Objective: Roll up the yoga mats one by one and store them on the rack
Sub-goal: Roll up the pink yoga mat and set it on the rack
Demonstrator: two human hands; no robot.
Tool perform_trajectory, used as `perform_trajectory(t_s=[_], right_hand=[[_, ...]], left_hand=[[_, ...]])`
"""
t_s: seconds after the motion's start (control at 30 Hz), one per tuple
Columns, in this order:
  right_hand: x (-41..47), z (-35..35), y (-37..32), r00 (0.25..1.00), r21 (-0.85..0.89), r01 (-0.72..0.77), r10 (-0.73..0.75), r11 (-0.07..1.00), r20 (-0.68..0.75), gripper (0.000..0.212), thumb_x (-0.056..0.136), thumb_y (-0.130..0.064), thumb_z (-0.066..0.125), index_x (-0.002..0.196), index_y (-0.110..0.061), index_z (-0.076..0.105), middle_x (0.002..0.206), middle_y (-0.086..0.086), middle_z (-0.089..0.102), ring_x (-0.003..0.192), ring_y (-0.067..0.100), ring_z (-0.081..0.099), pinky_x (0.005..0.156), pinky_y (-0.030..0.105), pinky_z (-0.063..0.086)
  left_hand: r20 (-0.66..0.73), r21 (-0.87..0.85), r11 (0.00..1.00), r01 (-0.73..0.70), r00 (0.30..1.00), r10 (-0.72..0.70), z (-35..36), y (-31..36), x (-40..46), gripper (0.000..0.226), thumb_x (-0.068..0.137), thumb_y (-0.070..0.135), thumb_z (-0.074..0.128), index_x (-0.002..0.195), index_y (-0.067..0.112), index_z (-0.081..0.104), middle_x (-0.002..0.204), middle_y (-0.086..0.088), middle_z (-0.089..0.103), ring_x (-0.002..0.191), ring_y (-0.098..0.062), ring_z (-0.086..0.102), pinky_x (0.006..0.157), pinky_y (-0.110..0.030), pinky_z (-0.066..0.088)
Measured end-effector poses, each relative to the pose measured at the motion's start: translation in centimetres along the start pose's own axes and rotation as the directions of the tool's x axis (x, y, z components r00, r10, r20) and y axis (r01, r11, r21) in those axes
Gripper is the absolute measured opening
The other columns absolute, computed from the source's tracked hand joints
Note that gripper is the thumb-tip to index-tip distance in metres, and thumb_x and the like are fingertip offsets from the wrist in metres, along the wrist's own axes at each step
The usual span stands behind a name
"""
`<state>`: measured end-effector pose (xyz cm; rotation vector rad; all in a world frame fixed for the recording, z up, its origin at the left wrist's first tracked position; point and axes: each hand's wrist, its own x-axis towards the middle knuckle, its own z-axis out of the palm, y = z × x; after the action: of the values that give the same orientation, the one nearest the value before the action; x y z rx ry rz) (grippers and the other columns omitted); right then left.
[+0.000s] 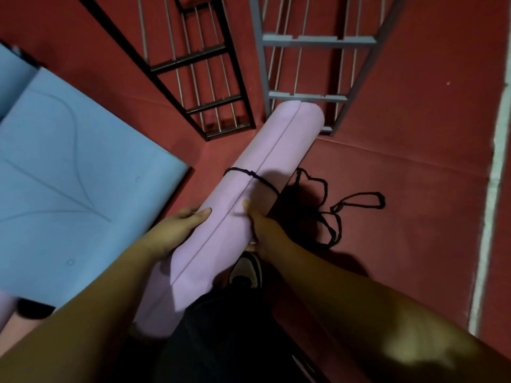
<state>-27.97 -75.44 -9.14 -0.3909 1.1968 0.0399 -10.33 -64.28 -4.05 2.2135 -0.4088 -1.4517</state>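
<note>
A rolled pink yoga mat [265, 167] is held above the red floor, its far end pointing at the grey rack [318, 41]. A dark string [250, 174] is tied around the roll's middle. My left hand [177, 225] grips the roll from the left side, and my right hand [261, 222] grips it from the right, thumb on top. A black rack [199, 64] stands left of the grey one. A blue yoga mat [69, 175] lies flat and unrolled on the floor at the left.
A loose black strap [340, 214] lies in loops on the red floor [414, 134] right of the roll. My shoe [246, 272] shows under the roll. A white line [492, 189] runs along the floor at the right. Another pink roll's end [5, 308] peeks in at the lower left.
</note>
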Motion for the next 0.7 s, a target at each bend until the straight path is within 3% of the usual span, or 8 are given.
perform_trajectory(t_s=[0.1,0.3,0.4,0.47,0.53,0.63,0.7], right_hand=[[1.6,-0.7,-0.7,0.998,0.005,0.018,-0.017,1.000,-0.053,0.075,0.073,-0.061,0.076,0.126,-0.012,0.060,0.123,0.008,0.064,0.107,0.029,0.062,0.091,0.047,0.054],[3.9,-2.6,-2.1,0.993,0.028,0.116,-0.115,0.993,-0.029,0.070,0.076,-0.056,0.076,0.125,-0.009,0.061,0.123,0.006,0.067,0.110,0.028,0.063,0.099,0.048,0.051],[4.8,-3.8,-3.4,0.987,-0.013,0.150,-0.150,0.989,-0.052,0.059,0.079,-0.049,0.077,0.122,-0.011,0.062,0.114,0.004,0.068,0.105,0.024,0.064,0.098,0.044,0.052],[5.6,-4.5,-4.7,0.982,-0.038,0.172,-0.174,0.984,-0.072,0.045,0.081,-0.045,0.076,0.112,-0.016,0.063,0.106,0.002,0.069,0.100,0.022,0.065,0.095,0.042,0.053],[6.3,-5.0,-6.0,0.972,-0.086,0.201,-0.210,0.976,-0.108,0.058,0.076,-0.049,0.079,0.119,-0.014,0.061,0.113,0.004,0.069,0.102,0.024,0.066,0.093,0.043,0.055],[7.3,-5.7,-8.6,0.960,-0.182,0.211,-0.238,0.961,-0.145,0.066,0.076,-0.052,0.078,0.125,-0.013,0.058,0.116,0.006,0.068,0.101,0.025,0.067,0.089,0.043,0.057],[7.7,-6.0,-10.9,0.962,-0.188,0.206,-0.234,0.960,-0.140,0.063,0.079,-0.050,0.076,0.123,-0.010,0.059,0.113,0.009,0.069,0.098,0.025,0.068,0.083,0.041,0.058]], left_hand=[[-0.011,0.023,0.999,-0.031,0.999,0.031,0.9,0.2,1.4,0.068,0.088,0.062,0.058,0.146,0.026,0.046,0.132,0.018,0.048,0.129,-0.007,0.044,0.114,-0.029,0.029],[0.039,0.017,0.999,-0.045,0.998,0.044,2.2,-0.1,4.1,0.066,0.087,0.064,0.058,0.145,0.034,0.046,0.135,0.019,0.049,0.127,-0.007,0.048,0.112,-0.031,0.033],[0.054,0.015,1.000,-0.018,0.998,0.018,2.7,-0.8,4.8,0.083,0.073,0.082,0.060,0.142,0.036,0.048,0.136,0.016,0.055,0.124,-0.009,0.054,0.113,-0.038,0.037],[0.074,-0.009,1.000,0.008,0.997,-0.007,3.5,-1.7,5.6,0.092,0.068,0.086,0.061,0.142,0.033,0.047,0.138,0.013,0.055,0.122,-0.009,0.055,0.111,-0.036,0.039],[0.109,0.003,1.000,0.015,0.994,-0.015,4.4,-2.1,5.7,0.081,0.077,0.077,0.061,0.142,0.030,0.044,0.139,0.011,0.053,0.120,-0.009,0.054,0.106,-0.030,0.039],[0.119,0.039,0.999,0.004,0.993,-0.009,5.4,-1.7,6.6,0.111,0.056,0.088,0.066,0.147,0.031,0.038,0.140,0.005,0.057,0.121,-0.016,0.058,0.108,-0.040,0.042],[0.119,0.070,0.995,-0.069,0.991,0.060,6.2,-1.2,7.4,0.111,0.061,0.075,0.073,0.152,0.025,0.032,0.146,0.001,0.050,0.129,-0.019,0.052,0.110,-0.037,0.040]])
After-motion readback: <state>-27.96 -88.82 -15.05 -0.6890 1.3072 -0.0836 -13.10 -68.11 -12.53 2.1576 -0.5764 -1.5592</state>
